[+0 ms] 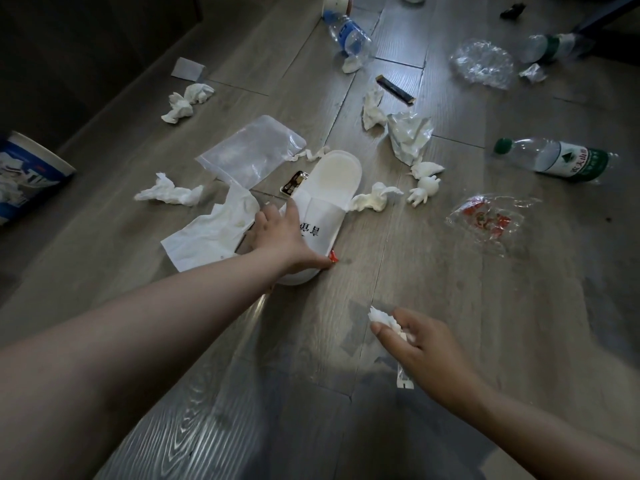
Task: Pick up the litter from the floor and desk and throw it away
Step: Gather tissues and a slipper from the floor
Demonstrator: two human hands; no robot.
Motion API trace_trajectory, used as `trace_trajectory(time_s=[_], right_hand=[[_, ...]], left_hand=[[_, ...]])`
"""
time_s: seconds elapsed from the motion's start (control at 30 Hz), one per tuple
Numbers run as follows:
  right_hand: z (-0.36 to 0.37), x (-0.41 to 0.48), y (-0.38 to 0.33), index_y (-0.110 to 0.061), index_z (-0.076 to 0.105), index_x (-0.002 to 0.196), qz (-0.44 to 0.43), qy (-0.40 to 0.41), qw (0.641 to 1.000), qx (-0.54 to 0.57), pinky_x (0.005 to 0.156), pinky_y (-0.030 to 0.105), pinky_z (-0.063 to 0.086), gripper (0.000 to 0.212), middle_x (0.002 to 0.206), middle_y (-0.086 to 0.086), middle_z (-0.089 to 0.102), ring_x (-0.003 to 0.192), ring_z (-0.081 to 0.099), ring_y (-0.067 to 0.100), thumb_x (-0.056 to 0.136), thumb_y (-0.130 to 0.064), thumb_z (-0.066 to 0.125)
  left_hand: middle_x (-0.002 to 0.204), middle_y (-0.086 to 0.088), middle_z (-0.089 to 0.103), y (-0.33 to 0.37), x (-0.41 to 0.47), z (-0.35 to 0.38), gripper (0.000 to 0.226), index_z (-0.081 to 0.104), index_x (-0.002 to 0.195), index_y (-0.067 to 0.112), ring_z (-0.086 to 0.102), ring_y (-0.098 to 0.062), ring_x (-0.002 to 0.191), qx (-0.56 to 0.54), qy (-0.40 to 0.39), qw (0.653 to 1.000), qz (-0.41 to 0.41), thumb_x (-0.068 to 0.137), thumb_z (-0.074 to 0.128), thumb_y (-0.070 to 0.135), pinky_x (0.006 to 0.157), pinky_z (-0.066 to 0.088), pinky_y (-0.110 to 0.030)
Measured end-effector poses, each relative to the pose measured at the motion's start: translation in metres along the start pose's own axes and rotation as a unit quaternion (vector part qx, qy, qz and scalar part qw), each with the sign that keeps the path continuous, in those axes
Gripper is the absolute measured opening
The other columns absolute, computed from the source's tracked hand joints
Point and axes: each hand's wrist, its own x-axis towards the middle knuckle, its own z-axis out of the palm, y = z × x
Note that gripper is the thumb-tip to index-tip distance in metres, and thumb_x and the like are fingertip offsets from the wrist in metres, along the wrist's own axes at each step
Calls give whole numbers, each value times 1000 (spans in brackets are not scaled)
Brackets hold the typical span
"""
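Observation:
Litter lies all over the grey wood floor. My left hand (pixel 282 239) reaches forward and grips the toe end of a white slipper (pixel 323 202), thumb along its right edge. A flat white tissue sheet (pixel 207 237) lies just left of that hand. Lower right, my right hand (pixel 412 341) holds a crumpled white tissue (pixel 382 318) in its curled fingers, and a clear wrapper strip (pixel 403 379) hangs below the palm. Crumpled tissues (pixel 169 194) (pixel 375 199) lie on both sides of the slipper. A clear zip bag (pixel 252 152) lies behind it.
A blue and white paper bin (pixel 24 174) lies at the left edge. Plastic bottles (pixel 557 159) (pixel 349 34) (pixel 550 46), clear film (pixel 483 64), a red-printed wrapper (pixel 488 220), a dark stick packet (pixel 394 89) and more tissue wads (pixel 187 100) are scattered ahead and right.

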Motion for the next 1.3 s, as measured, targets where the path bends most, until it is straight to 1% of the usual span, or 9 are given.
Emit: trace_trajectory(time_s=[0.1,0.3,0.43,0.67,0.77,0.93,1.07,1.17,1.3], right_hand=[[-3,0,3,-14,62,78,7,15,1000,2,51,34,37,60,65,2,58,56,51,16,78,-71,41],[-5,4,2,-11,66,89,7,16,1000,-12,53,31,37,55,73,9,62,63,57,25,85,-62,46],[-6,5,-1,-8,65,91,4,18,1000,-11,54,35,39,58,74,11,63,67,59,29,84,-62,46],[-7,4,1,-9,66,92,13,14,1000,-4,57,47,47,59,76,10,64,71,60,30,83,-63,44],[-6,4,2,-10,64,84,14,20,1000,-7,55,45,44,55,73,9,62,67,59,28,83,-62,45],[-5,7,3,-12,59,74,16,29,999,12,51,34,36,50,66,7,57,56,51,17,85,-60,48],[-7,7,4,-12,61,77,8,28,999,16,52,33,37,50,69,8,61,60,56,26,85,-60,48],[-9,8,7,-12,61,78,1,30,999,14,51,31,35,53,65,5,57,55,49,14,85,-62,47],[-11,5,8,-13,62,80,6,35,999,16,50,29,36,55,61,-1,52,54,47,8,83,-66,45]], left_hand=[[135,-15,29,3,2,-4,132,16,144,25,27,-34,127,-19,1,1000,-5,38,75,77,99,35,-43],[134,-14,30,11,4,-12,129,20,140,25,33,-35,127,-26,-35,998,-49,35,80,70,95,39,-43],[140,-20,26,19,2,-9,133,10,146,23,31,-36,131,8,-34,997,-64,42,77,74,102,35,-41],[140,-22,28,21,4,-9,134,11,147,20,33,-37,130,4,-18,998,-65,43,75,76,103,34,-39],[141,-23,27,23,6,-8,135,7,148,20,35,-38,129,-5,-23,997,-71,45,76,74,102,37,-41],[135,-18,34,17,10,-8,125,16,142,24,41,-35,124,-56,-10,997,-59,42,77,68,95,41,-39],[129,-14,38,7,12,-8,113,24,134,25,47,-33,118,-117,3,991,-59,41,75,63,91,42,-38],[123,-12,40,5,10,-11,109,28,127,25,50,-32,110,-132,1,990,-59,34,67,66,78,39,-35],[122,-11,42,-2,8,-16,104,29,130,23,51,-32,106,-165,-2,985,-55,41,69,61,76,38,-32]])
